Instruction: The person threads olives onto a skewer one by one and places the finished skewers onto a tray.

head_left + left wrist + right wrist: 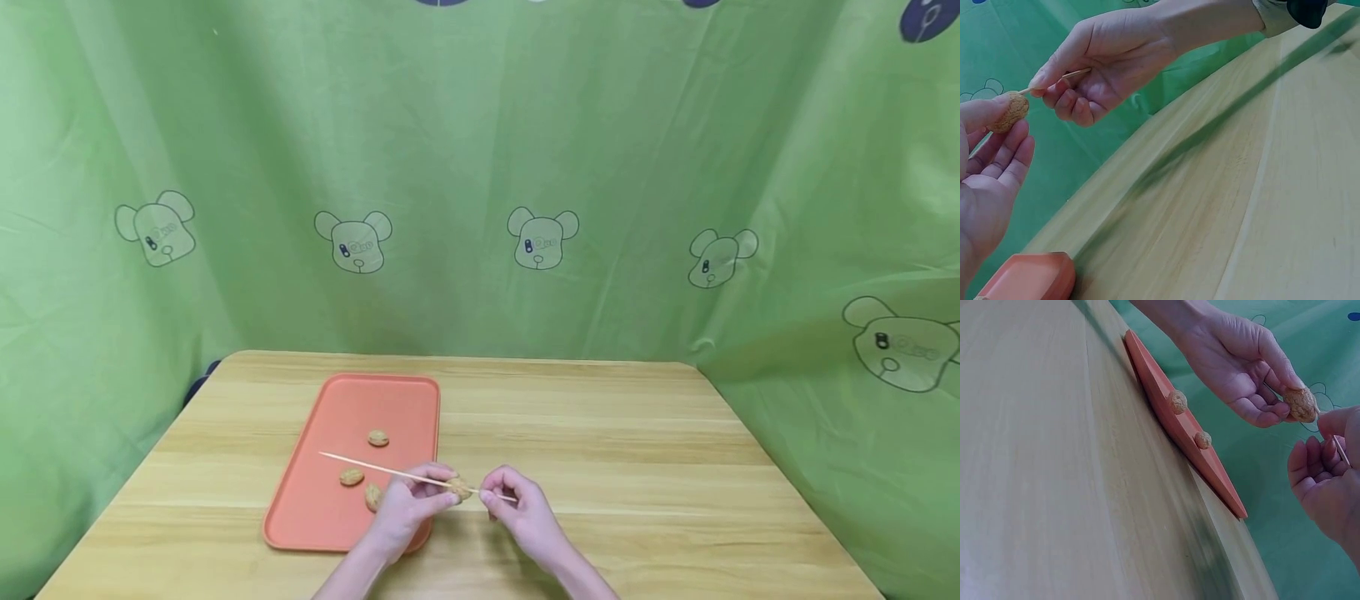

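Note:
My left hand [408,504] pinches a walnut [459,488] between thumb and fingers, above the table just right of the tray. With thumb and forefinger my right hand [521,508] grips a thin wooden skewer [367,464] near its right end. The skewer runs leftward past the walnut and over the left hand, its pointed tip above the tray. Up close in the right wrist view, the held walnut [1300,404] sits right at the right fingertips. Three more walnuts lie on the pink tray [322,533]; one of them [373,497] is partly hidden by the left hand.
The tray lies on the left part of a light wooden table [637,450]. Behind and beside the table hangs a green curtain [450,125] printed with bear heads.

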Demonstrator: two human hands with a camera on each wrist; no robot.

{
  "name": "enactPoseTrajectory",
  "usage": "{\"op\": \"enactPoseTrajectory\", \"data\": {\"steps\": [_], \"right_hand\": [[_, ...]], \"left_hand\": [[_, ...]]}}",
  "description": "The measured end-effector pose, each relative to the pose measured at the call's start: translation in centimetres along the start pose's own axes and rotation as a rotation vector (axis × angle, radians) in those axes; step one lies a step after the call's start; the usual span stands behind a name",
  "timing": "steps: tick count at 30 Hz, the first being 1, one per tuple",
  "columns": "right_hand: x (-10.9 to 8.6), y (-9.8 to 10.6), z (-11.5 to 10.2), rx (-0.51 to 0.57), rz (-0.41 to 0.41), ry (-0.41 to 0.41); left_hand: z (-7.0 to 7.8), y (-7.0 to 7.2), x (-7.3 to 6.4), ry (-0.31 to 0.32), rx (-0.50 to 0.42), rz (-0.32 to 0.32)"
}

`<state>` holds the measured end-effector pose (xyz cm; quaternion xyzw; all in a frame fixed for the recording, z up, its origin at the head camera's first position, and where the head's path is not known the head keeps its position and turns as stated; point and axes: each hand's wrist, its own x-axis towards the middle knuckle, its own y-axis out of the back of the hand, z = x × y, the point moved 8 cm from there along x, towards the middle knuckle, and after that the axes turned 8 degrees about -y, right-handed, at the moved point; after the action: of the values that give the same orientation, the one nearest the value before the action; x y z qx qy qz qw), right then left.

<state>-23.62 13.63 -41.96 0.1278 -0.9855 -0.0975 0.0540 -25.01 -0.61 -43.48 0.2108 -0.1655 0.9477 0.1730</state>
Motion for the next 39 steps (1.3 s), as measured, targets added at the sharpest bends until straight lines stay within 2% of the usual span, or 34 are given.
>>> {"op": "enactPoseTrajectory", "data": {"steps": [11, 18, 24, 28, 34, 39], "right_hand": [[0.1, -0.6, 0.2, -0.029, -0.051, 0.045], [0.3, -0.3, 0.1, -0.024, -0.004, 0.061], [0.3, 0.6, 0.2, -0.012, 0.057, 0.032], [0.2, 1.6, 0.0, -0.008, 0.104, 0.030], [-0.1, 3.2, -0.1, -0.010, 0.183, 0.017], [-0.2, 4.2, 0.2, -0.020, 0.210, -0.001]], "left_hand": [[-0.3, 0.1, 0.0, 0.033, 0.005, -0.002], [-0.6, 0.5, -0.2, 0.082, -0.043, 0.016], [-0.4, 0.7, -0.2, 0.068, -0.062, -0.016], [0.0, 1.9, -0.3, 0.069, 0.006, 0.027], [0.5, 4.3, -0.3, 0.103, 0.081, 0.131], [1.3, 6.3, -0.4, 0.104, 0.148, 0.185]]}}
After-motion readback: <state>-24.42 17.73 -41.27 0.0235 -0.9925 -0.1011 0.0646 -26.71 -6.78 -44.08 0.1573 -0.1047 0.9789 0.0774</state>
